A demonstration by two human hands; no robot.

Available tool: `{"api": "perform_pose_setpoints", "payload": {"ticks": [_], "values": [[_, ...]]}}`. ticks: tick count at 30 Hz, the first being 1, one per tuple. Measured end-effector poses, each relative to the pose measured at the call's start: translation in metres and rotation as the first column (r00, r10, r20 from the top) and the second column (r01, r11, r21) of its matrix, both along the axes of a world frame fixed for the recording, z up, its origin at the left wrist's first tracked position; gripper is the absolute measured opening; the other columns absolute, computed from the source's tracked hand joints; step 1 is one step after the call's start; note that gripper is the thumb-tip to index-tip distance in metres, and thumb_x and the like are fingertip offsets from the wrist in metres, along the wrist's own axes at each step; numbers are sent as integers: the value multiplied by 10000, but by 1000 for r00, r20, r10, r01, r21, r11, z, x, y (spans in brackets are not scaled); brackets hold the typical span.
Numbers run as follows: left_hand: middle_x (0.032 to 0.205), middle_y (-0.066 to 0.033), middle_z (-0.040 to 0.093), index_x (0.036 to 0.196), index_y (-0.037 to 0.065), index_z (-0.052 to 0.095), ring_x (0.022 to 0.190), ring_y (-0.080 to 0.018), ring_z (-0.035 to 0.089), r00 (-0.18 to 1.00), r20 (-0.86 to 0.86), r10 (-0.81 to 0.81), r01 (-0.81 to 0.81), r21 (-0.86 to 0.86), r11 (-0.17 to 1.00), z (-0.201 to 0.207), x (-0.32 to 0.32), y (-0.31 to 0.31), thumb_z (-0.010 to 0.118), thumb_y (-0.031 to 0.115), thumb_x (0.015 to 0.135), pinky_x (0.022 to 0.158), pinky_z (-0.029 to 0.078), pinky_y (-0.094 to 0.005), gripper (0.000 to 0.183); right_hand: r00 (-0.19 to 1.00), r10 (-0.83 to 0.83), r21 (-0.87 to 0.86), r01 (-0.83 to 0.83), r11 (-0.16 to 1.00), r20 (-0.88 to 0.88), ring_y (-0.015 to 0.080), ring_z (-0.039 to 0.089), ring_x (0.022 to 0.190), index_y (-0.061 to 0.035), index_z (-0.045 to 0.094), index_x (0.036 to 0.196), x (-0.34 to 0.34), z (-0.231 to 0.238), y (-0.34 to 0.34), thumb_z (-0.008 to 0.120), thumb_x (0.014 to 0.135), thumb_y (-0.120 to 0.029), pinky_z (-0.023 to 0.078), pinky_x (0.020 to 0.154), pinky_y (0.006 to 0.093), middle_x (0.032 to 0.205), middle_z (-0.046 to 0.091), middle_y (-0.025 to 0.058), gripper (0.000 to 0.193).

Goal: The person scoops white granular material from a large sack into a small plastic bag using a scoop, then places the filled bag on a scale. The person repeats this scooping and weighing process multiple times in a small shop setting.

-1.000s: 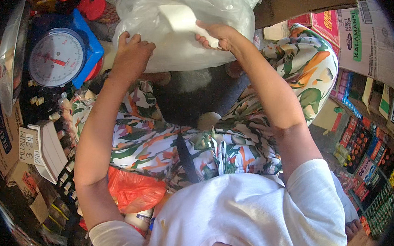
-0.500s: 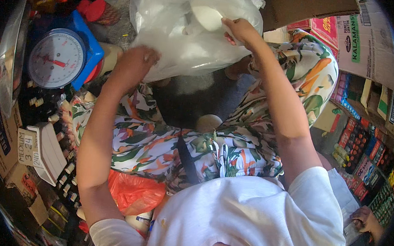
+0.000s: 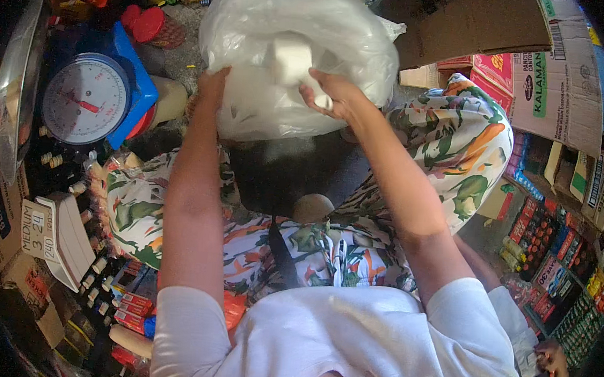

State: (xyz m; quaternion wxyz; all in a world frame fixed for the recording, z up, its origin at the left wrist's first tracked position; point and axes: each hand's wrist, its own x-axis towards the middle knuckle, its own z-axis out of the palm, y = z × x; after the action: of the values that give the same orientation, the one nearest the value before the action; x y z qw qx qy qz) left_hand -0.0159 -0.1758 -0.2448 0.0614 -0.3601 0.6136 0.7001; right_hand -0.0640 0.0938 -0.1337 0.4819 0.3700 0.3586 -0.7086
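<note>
A large translucent plastic bag [image 3: 251, 118] stands with its mouth spread in front of me, between my legs. My right hand [image 3: 333, 96] is over the bag, closed on the handle of a white scoop [image 3: 292, 62]. The scoop's pale head hangs over the bag's mouth and is slightly blurred. At the bag's left edge, my left hand [image 3: 211, 91] grips the plastic, its fingertips partly hidden. Whitish stuff seems to lie inside the bag, but its kind is not clear.
On the left are a blue weighing scale [image 3: 87, 100], a red-lidded jar [image 3: 149, 27] and a white tray [image 3: 70, 242]. An open cardboard box [image 3: 467, 28] stands at the upper right. Packets [image 3: 552, 265] line the right, where another person's hand [image 3: 553, 357] shows.
My left hand has moved away from me to the bag's left edge and taken hold. My right hand has come left and nearer, turning the scoop over the bag.
</note>
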Motion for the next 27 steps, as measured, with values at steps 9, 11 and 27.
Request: {"api": "perform_pose_setpoints", "payload": {"ticks": [9,11,27], "values": [[931,-165,670,1119,41,588,860,-286,641,955,-130,-266,40,-833,553,180,-6,13,682,174,742,776,478,-357,410,946,-310,77,318,945,-93,192,545,666,3,450,1049,-41,-41,2,469,939,-162,498,497,301,871,509,129,200],[923,-181,665,1121,47,585,861,-327,636,946,-163,-279,-17,-888,460,212,16,10,687,192,727,781,475,-370,432,928,-209,242,289,926,-308,184,541,633,2,468,1020,-41,-10,4,475,937,-169,487,488,303,819,524,111,191],[1056,-113,597,1180,-31,485,916,-201,589,722,-98,685,-664,185,725,147,107,139,679,125,801,800,475,-327,454,-337,838,475,873,108,429,371,612,813,-88,629,966,-26,181,29,517,814,-144,486,743,456,907,649,151,197]]}}
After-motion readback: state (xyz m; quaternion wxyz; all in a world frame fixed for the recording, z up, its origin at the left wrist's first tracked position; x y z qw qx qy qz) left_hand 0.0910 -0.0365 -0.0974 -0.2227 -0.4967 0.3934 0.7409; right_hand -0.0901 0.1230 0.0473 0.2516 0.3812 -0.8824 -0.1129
